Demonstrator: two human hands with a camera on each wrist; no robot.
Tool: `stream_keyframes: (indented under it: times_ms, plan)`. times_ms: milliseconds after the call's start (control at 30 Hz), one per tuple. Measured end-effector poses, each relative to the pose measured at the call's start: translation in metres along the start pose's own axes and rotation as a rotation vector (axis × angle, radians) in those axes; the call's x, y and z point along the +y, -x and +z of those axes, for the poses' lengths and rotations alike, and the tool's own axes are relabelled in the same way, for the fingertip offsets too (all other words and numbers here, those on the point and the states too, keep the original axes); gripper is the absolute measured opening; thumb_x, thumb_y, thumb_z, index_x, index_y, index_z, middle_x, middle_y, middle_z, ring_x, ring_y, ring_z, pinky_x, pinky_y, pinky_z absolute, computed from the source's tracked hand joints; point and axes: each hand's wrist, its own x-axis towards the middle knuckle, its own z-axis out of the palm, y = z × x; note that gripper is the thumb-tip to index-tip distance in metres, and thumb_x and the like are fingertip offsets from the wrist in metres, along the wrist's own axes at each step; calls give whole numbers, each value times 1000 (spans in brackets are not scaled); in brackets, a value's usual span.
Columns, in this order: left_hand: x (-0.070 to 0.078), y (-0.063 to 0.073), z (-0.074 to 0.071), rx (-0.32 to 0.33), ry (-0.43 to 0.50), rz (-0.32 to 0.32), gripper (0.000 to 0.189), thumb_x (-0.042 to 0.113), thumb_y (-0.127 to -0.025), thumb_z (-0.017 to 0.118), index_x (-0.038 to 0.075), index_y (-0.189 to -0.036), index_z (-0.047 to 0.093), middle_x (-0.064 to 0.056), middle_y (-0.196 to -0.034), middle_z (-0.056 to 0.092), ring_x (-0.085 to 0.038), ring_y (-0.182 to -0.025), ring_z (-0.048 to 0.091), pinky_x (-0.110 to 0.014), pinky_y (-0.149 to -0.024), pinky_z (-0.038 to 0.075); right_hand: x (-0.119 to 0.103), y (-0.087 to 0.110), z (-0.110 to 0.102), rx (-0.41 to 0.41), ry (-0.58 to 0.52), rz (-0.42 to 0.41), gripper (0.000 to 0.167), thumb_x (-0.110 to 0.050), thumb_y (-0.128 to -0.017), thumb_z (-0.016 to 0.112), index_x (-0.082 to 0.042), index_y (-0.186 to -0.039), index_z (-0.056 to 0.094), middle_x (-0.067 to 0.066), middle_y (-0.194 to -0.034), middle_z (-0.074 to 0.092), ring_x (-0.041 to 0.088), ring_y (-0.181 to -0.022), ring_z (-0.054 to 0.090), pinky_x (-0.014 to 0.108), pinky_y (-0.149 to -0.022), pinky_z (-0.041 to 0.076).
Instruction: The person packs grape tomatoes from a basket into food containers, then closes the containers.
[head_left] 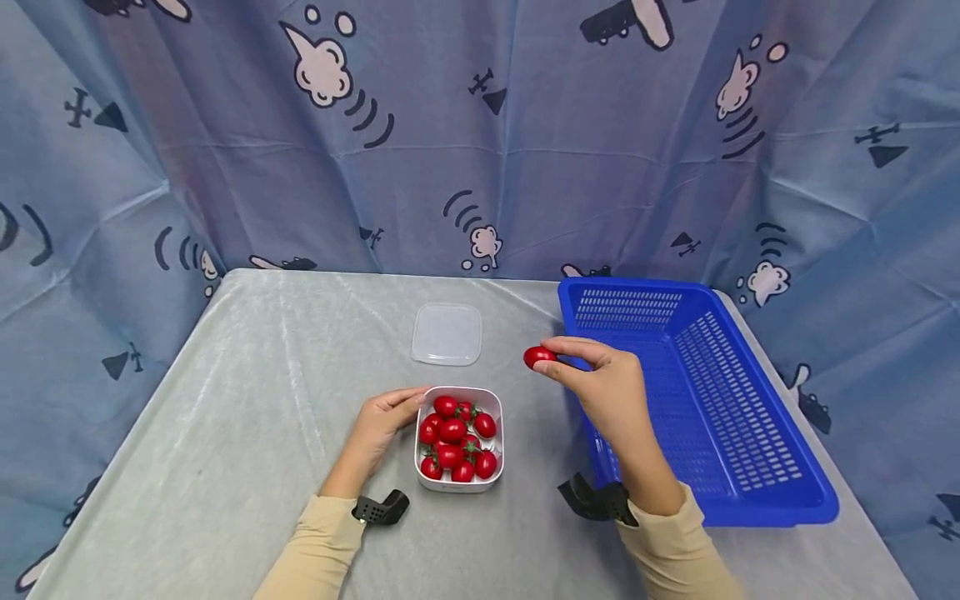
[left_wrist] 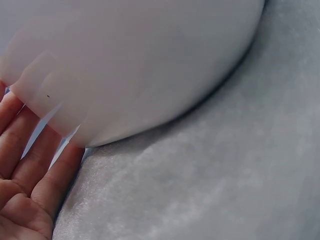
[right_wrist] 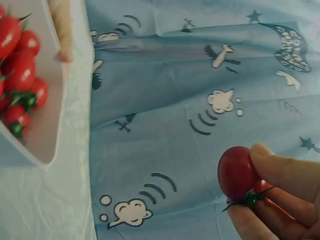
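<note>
Between the thumb and fingers of my right hand (head_left: 611,387) a red cherry tomato (head_left: 539,357) is pinched, held left of the blue basket's near wall. The right wrist view shows its green stem (right_wrist: 251,197) hanging below the fruit. My left hand (head_left: 382,421) touches the left side of a small white square container (head_left: 460,486) near its back corner. Its fingers (left_wrist: 62,175) lie extended against the smooth pale wall in the left wrist view. Several cherry tomatoes (head_left: 452,431), some with green stems, fill the container.
A large blue plastic basket (head_left: 750,450) with slotted walls stands on the right side of the table. Behind the container lies a clear square lid (head_left: 447,334). The grey-white cloth-covered table (head_left: 300,350) meets a blue patterned curtain (head_left: 420,142) at the back and sides.
</note>
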Motion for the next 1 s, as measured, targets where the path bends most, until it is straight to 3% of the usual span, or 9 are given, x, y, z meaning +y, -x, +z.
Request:
stream_keyframes:
  times_ms: [100, 567, 867, 1000]
  plan:
    - [1, 0, 0, 12, -12, -1, 39, 11, -93, 67, -12, -124, 62, 10, -101, 74, 1, -91, 66, -19, -86, 55, 2, 4, 8, 20, -35, -10, 34, -31, -77, 86, -13, -106, 79, 6, -114, 75, 14, -114, 63, 17, -74, 52]
    - [-1, -1, 0, 29, -17, -3, 38, 10, -93, 67, -11, -124, 63, 7, -105, 75, 1, -91, 67, -19, -85, 55, 29, 10, 70, -62, -115, 36, 26, -16, -76, 87, -8, -99, 80, 10, -106, 77, 23, -109, 68, 19, -78, 55]
    - [1, 0, 3, 33, -4, -11, 36, 7, -93, 66, -11, -124, 63, 10, -101, 74, 0, -90, 67, -19, -85, 55, 43, 11, 86, -59, -161, 31, 24, -10, -73, 87, -3, -95, 80, 13, -101, 77, 26, -106, 69, 15, -71, 53]
    - [2, 0, 2, 32, -18, -13, 36, 8, -93, 67, -11, -124, 63, 9, -104, 74, 1, -90, 67, -18, -85, 55, 49, 11, 92, -64, -140, 24, 24, -11, -73, 87, -3, -94, 80, 13, -99, 77, 26, -106, 70, 18, -75, 55]
